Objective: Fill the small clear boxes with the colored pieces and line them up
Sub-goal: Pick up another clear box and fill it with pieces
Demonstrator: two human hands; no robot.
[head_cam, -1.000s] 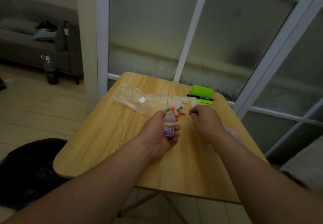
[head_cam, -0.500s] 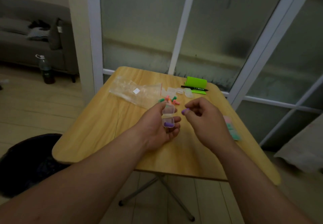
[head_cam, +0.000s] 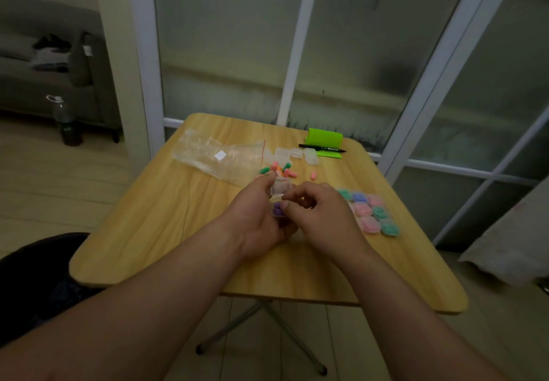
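Observation:
My left hand (head_cam: 258, 217) holds a small clear box (head_cam: 278, 199) with its lid up and purple pieces in its lower half. My right hand (head_cam: 320, 217) has its thumb and forefinger at the box's opening, touching it; whether they pinch a piece is hidden. Loose pink, green and orange pieces (head_cam: 277, 170) lie on the wooden table (head_cam: 166, 217) just beyond my hands. Several empty clear boxes (head_cam: 297, 154) sit further back. Filled boxes (head_cam: 370, 212) in pink, green and blue stand in rows to the right of my right hand.
A crumpled clear plastic bag (head_cam: 218, 156) lies at the back left of the table. A green pad (head_cam: 325, 141) with a black pen (head_cam: 322, 148) sits at the back edge. A dark bin (head_cam: 35, 276) is on the floor left; a bottle (head_cam: 65, 122) stands by a sofa.
My right hand brought a purple piece from the pile to the box in my left hand and now touches its opening. The view shifted, showing the rows of filled boxes.

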